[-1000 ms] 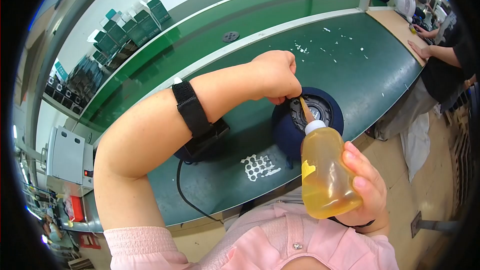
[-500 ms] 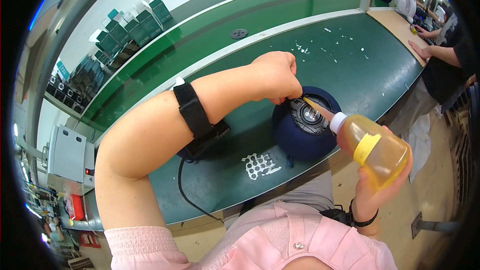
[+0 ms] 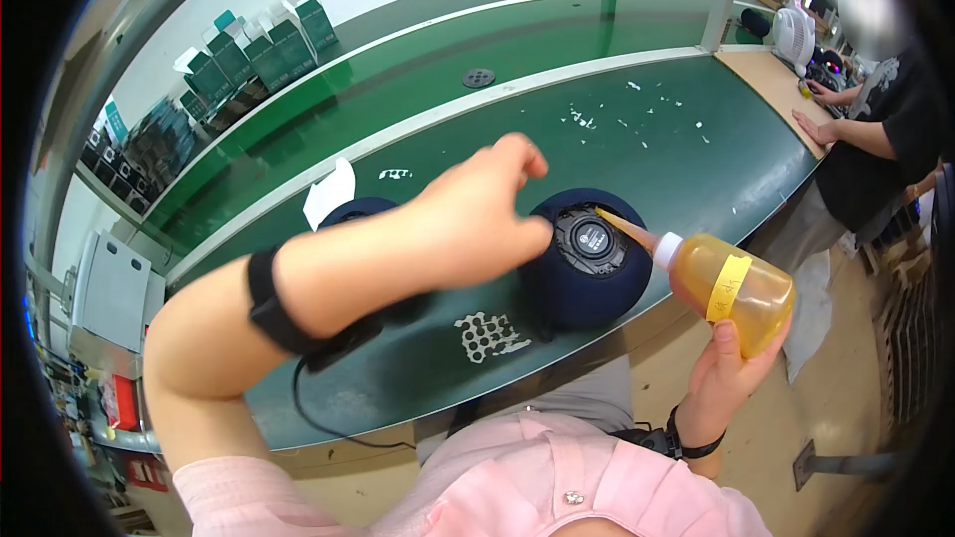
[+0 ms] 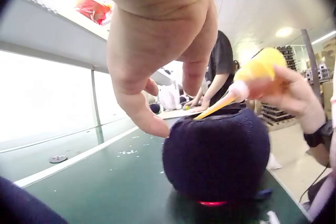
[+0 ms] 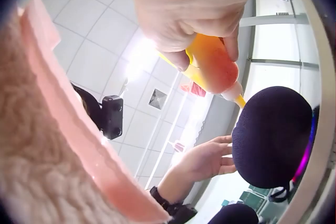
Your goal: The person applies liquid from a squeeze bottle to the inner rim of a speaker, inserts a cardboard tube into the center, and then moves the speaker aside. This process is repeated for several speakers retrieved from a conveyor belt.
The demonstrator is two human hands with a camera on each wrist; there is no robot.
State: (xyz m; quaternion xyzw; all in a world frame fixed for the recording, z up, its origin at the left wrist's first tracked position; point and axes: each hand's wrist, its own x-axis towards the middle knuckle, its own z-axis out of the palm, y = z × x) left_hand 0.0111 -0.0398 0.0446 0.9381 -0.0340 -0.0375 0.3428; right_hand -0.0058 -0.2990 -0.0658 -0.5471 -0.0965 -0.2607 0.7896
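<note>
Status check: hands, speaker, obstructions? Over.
Right hand gripping yellow bottle, nozzle at open top of speaker. Left hand open beside it. Nothing visibly blocking nozzle.

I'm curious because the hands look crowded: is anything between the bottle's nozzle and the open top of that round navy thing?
Nothing visible: the nozzle reaches the open top. The left hand is at the opposite side, out of the nozzle's path.

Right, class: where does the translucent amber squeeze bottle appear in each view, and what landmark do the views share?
Head: amber squeeze bottle, right of centre.
Left wrist: bottle, upper right.
Right wrist: bottle, above and right of centre.
Shared landmark: round navy fabric-covered object, by the nozzle.
</note>
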